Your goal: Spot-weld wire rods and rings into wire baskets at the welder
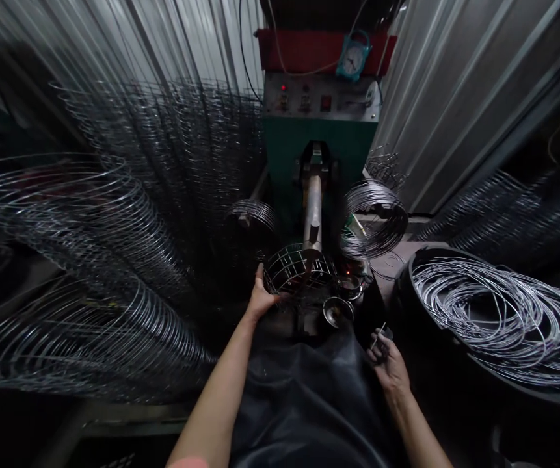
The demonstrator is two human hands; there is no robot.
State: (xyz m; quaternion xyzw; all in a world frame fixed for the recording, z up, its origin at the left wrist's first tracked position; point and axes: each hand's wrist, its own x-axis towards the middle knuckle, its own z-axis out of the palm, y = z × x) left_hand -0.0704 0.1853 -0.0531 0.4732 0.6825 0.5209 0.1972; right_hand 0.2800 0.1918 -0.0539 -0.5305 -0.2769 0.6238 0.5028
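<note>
My left hand [261, 299] grips the left side of a round wire basket [290, 268], its thumb raised along the rim and its other fingers partly hidden. The basket sits tilted under the metal arm [313, 211] of a green spot-welding machine [289, 140]. Further right and lower, my right hand [386, 359] pinches a short thin piece of wire [380, 331] between blackened fingertips. Between the two hands stands a small metal bowl [337, 312]; its contents are too dark to make out.
Tall stacks of wire rings [138, 221] fill the left side. At right, a black tub [411, 286] holds loose wire hoops [499, 312]. A bundle of wire rings [374, 221] hangs beside the machine. A blue clock [354, 57] is above its control panel [321, 97]. A black apron [309, 403] covers my lap.
</note>
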